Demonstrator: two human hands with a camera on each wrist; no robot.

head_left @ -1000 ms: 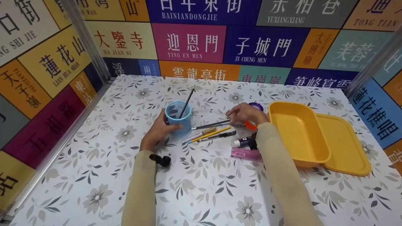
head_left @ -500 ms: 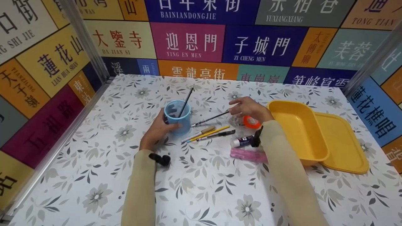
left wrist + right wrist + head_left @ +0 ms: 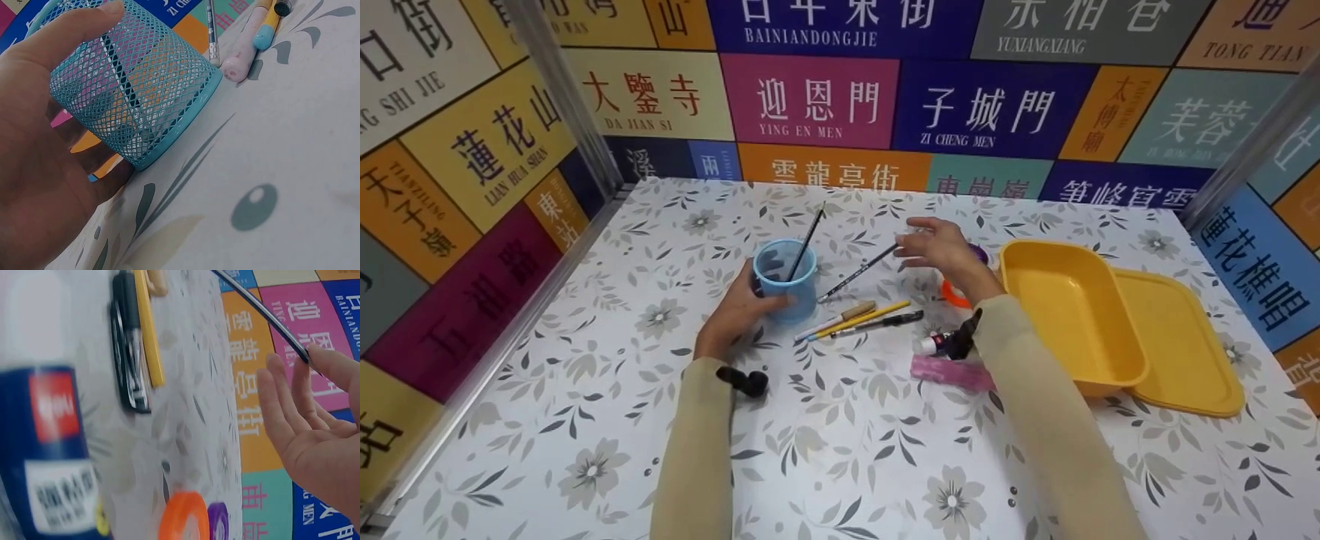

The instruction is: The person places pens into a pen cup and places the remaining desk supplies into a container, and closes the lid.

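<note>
1. The step in hand looked to be loading the mesh cup: the right hand pinched the upper end of a dark pencil, its other fingers loosely spread.
2. That pencil slanted away from the cup toward two o'clock, its lower end just beside the base; whether they touched could not be told.
3. The left hand curled round the cup from about eight o'clock, holding it upright.
4. The next move seemed to call for raising the pencil over the rim and letting it down inside, clear of the black pen near four o'clock.
5. The pencil looked slim and straight, with a whitish lower tip.
6. The cup was light blue, diamond-meshed; a second pencil leaned in it toward one o'clock.
</note>
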